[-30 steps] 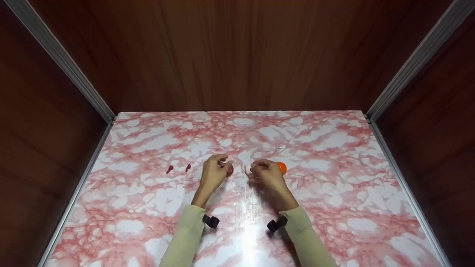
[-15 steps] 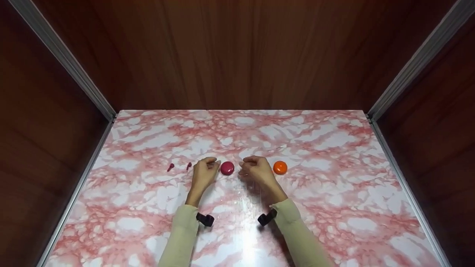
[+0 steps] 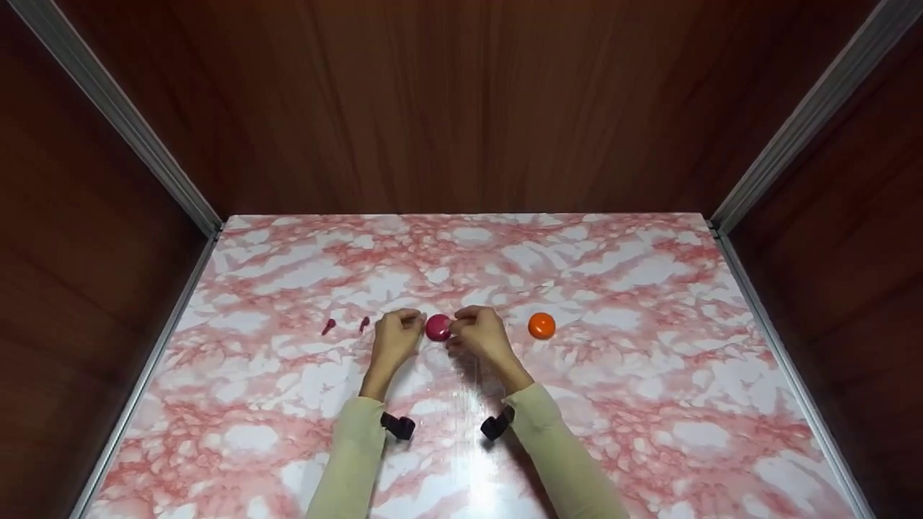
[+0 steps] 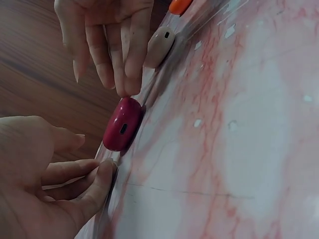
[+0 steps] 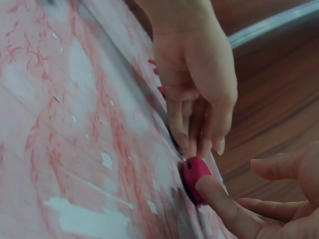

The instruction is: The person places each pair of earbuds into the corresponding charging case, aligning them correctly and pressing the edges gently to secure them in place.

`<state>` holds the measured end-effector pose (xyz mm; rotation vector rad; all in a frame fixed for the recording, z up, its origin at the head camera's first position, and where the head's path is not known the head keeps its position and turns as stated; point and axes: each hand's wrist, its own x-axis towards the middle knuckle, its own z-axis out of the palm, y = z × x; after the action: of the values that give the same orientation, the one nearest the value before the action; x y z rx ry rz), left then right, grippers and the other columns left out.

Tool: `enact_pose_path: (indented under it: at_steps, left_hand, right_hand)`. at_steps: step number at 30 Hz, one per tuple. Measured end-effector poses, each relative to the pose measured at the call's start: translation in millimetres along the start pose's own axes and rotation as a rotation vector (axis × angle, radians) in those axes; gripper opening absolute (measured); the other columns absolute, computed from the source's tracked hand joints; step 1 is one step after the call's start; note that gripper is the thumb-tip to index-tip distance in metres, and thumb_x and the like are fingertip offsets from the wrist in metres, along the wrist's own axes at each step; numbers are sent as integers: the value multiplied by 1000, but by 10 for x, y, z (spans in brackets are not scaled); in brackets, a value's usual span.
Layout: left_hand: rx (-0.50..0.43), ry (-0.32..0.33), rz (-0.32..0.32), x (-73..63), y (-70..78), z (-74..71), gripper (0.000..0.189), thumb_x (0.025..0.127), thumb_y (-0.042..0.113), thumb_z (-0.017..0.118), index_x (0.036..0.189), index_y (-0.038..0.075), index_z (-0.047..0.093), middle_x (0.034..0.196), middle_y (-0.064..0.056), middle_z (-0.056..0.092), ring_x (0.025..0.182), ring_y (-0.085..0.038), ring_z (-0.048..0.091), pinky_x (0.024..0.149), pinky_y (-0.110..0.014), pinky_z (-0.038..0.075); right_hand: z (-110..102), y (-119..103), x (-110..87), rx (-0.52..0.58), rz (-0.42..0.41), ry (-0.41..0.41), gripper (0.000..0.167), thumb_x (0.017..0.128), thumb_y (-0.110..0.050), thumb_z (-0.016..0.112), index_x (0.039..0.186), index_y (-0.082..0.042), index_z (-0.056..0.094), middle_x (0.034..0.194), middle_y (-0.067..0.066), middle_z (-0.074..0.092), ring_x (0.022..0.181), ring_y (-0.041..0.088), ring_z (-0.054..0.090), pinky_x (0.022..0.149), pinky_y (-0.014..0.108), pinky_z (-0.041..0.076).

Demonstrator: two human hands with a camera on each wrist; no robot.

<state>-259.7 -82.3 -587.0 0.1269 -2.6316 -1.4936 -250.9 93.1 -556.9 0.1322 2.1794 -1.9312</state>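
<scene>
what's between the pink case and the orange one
A cream case, seen in the left wrist view; in the head view, the right hand hides it.

Your left hand (image 3: 396, 336) just beside glossy crimson round case (image 3: 437, 327); your right hand (image 3: 482, 336) overlapping its right edge. Glossy orange round case (image 3: 541, 326) farther right. Two small crimson stemmed pieces (image 3: 329, 326) left, on pink-and-white marbled tabletop (image 3: 649, 375).
</scene>
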Motion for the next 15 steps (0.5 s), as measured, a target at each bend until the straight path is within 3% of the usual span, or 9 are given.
enact_pose_path:
  at_steps: [5,8,15]
  left_hand:
    - [-13,-28,-4,4,15,5,20,98,18,71,104,3,82,94,-11,81,87,-18,75,81,-33,59]
    - [-11,-31,-2,1,19,7,19,98,17,71,104,3,82,94,-12,81,86,-17,75,81,-32,59]
    - [-12,-45,14,-21,49,9,21,97,14,70,108,-1,81,96,-15,81,89,-23,76,83,-36,61]
  right_hand:
    - [53,10,27,-102,-44,53,35,92,0,67,123,17,65,104,32,76,82,41,79,70,42,66]
    - [74,17,41,-110,-25,69,35,92,-1,69,122,16,65,103,30,76,83,40,80,72,41,66]
    - [93,83,82,-202,-14,98,35,90,-3,72,121,13,68,101,22,77,83,30,80,71,32,66]
